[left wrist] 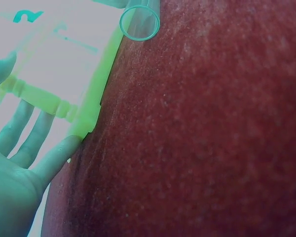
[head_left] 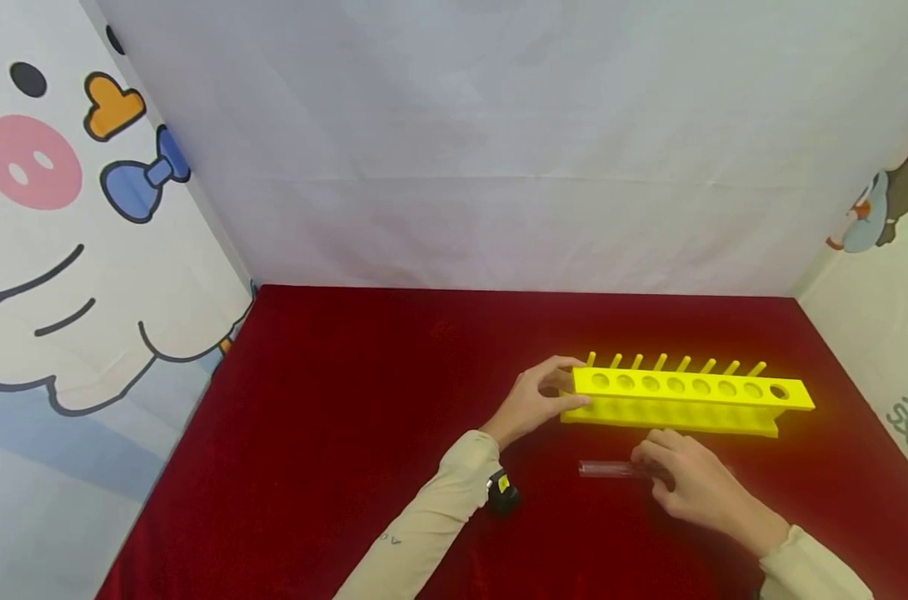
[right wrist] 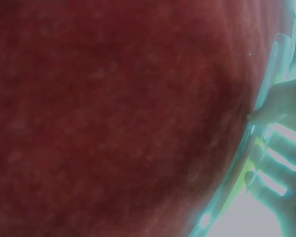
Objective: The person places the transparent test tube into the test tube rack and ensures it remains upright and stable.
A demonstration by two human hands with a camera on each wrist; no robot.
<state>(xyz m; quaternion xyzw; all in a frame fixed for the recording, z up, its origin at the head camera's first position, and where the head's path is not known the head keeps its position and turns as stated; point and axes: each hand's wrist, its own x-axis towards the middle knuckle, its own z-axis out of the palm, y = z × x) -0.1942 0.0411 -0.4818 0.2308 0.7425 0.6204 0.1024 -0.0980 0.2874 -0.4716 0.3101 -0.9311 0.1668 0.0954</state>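
A bright yellow test tube rack [head_left: 686,411] stands on the red cloth, with a row of round holes along its top and several pegs along its back. My left hand [head_left: 532,402] grips the rack's left end, thumb at the front and fingers behind. In front of the rack, my right hand [head_left: 690,479] pinches a clear test tube [head_left: 604,469], which lies level with its open end pointing left. The left wrist view catches the tube's round mouth [left wrist: 140,37] near the rack. In the right wrist view, the thumb [right wrist: 274,101] lies against the glass tube.
Dark red cloth [head_left: 349,433] covers the table. A pale curtain [head_left: 499,167] rises behind it, and a cartoon-printed sheet [head_left: 72,275] hangs at the left. Another printed sheet [head_left: 874,333] borders the right side. No other objects show on the cloth.
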